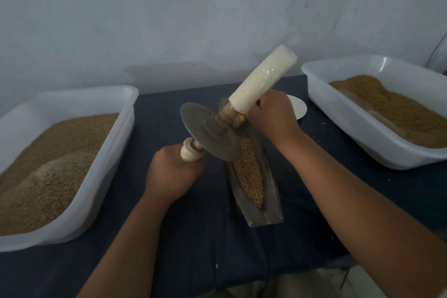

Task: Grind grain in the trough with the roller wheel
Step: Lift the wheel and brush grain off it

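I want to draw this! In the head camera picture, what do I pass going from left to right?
From the left: left tub of grain → left hand → roller wheel → right hand → right tub of grain.

The left tub (72,94) and right tub (362,61) are cut off at the sides. The right hand (273,116) hides half of a white disc (299,107), perhaps a lid. The roller wheel (205,128) covers the far end of the trough (271,196). A small orange bit (242,117) beside the handle (263,80) is unreadable.
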A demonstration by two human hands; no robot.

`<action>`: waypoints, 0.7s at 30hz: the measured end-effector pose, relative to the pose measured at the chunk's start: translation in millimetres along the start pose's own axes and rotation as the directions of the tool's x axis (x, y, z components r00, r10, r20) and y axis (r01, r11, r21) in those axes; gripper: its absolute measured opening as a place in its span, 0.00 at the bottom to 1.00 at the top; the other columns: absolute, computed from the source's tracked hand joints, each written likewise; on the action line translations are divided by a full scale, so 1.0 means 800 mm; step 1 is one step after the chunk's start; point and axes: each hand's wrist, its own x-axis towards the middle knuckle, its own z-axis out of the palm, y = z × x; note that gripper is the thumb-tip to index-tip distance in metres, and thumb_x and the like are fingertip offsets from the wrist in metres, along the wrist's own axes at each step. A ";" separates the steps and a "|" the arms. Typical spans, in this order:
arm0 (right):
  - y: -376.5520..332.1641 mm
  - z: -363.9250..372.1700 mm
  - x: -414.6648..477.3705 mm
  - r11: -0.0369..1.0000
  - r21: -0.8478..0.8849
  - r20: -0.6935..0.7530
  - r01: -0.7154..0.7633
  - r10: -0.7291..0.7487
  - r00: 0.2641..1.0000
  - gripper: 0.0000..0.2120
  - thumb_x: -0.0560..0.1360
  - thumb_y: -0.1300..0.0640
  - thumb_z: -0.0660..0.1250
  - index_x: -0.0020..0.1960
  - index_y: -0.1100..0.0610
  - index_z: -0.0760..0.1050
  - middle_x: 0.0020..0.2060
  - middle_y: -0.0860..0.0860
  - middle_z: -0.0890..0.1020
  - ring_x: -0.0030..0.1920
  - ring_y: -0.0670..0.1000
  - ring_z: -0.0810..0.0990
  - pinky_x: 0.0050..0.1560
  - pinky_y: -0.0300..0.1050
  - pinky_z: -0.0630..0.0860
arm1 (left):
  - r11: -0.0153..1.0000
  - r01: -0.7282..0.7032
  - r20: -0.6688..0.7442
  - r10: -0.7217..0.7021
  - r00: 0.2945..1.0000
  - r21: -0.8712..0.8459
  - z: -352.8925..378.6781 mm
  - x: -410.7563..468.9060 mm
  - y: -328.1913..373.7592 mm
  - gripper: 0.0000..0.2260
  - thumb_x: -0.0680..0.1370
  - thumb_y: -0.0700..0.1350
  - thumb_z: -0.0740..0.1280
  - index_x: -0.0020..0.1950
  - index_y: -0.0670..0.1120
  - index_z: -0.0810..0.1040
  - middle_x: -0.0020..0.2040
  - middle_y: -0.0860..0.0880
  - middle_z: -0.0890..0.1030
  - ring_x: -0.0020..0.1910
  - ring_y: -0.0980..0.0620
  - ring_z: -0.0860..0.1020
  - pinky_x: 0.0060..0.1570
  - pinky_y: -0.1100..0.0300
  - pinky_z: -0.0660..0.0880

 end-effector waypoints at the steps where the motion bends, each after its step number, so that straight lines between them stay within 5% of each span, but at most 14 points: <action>1: 0.000 0.002 0.000 1.000 -0.024 0.051 -0.006 0.007 0.999 0.18 0.79 0.51 0.62 0.32 0.52 0.64 0.26 0.47 0.70 0.27 0.44 0.68 0.29 0.37 0.58 | 1.000 0.000 0.000 0.000 1.000 0.004 0.000 0.000 0.000 0.06 0.64 0.56 0.70 0.33 0.55 0.78 0.29 0.53 0.79 0.27 0.60 0.74 0.34 0.53 0.73; 4: 0.003 -0.006 -0.005 0.998 -0.062 0.135 -0.030 0.038 0.990 0.18 0.81 0.51 0.63 0.33 0.51 0.67 0.27 0.47 0.73 0.27 0.46 0.71 0.30 0.42 0.60 | 1.000 0.006 -0.002 -0.006 1.000 0.010 0.001 0.000 -0.002 0.06 0.65 0.55 0.70 0.34 0.54 0.78 0.29 0.52 0.79 0.26 0.60 0.74 0.34 0.53 0.73; 6: 0.006 -0.028 -0.008 0.999 -0.052 0.066 -0.011 0.015 0.998 0.18 0.82 0.48 0.63 0.35 0.53 0.73 0.28 0.50 0.77 0.30 0.47 0.77 0.29 0.42 0.66 | 1.000 0.008 -0.002 -0.008 1.000 0.015 0.002 0.001 -0.003 0.07 0.65 0.56 0.70 0.34 0.54 0.78 0.29 0.52 0.80 0.27 0.59 0.75 0.34 0.52 0.75; 10: 0.005 -0.088 -0.016 0.974 0.218 -0.050 -0.064 0.077 0.996 0.21 0.81 0.42 0.64 0.37 0.53 0.81 0.27 0.49 0.82 0.25 0.45 0.78 0.27 0.33 0.71 | 1.000 0.010 -0.017 -0.010 1.000 0.009 0.004 0.003 -0.001 0.06 0.64 0.57 0.69 0.34 0.55 0.79 0.29 0.53 0.80 0.27 0.59 0.75 0.35 0.54 0.74; 13: 0.005 -0.107 -0.027 0.908 0.370 0.102 -0.198 0.172 0.980 0.19 0.78 0.40 0.66 0.38 0.53 0.82 0.24 0.53 0.78 0.22 0.49 0.72 0.21 0.39 0.67 | 1.000 0.026 -0.038 -0.025 0.999 0.017 0.005 0.005 -0.002 0.07 0.66 0.57 0.70 0.35 0.55 0.80 0.31 0.53 0.81 0.31 0.55 0.79 0.37 0.52 0.76; 17: 0.002 -0.085 -0.048 0.901 0.328 0.381 -0.284 0.149 0.913 0.18 0.78 0.43 0.66 0.36 0.52 0.80 0.22 0.53 0.75 0.21 0.51 0.68 0.21 0.38 0.63 | 0.999 0.034 -0.072 -0.032 0.997 0.030 0.006 0.006 -0.006 0.11 0.66 0.57 0.70 0.35 0.50 0.78 0.31 0.52 0.81 0.32 0.52 0.79 0.37 0.50 0.77; 21: -0.010 -0.056 -0.056 0.961 0.255 0.333 -0.104 0.014 0.943 0.19 0.82 0.46 0.65 0.33 0.49 0.76 0.23 0.53 0.78 0.20 0.51 0.74 0.22 0.38 0.69 | 0.998 0.048 -0.079 -0.045 0.996 0.035 0.007 0.006 -0.008 0.11 0.65 0.58 0.69 0.36 0.50 0.77 0.32 0.47 0.80 0.31 0.52 0.76 0.36 0.50 0.76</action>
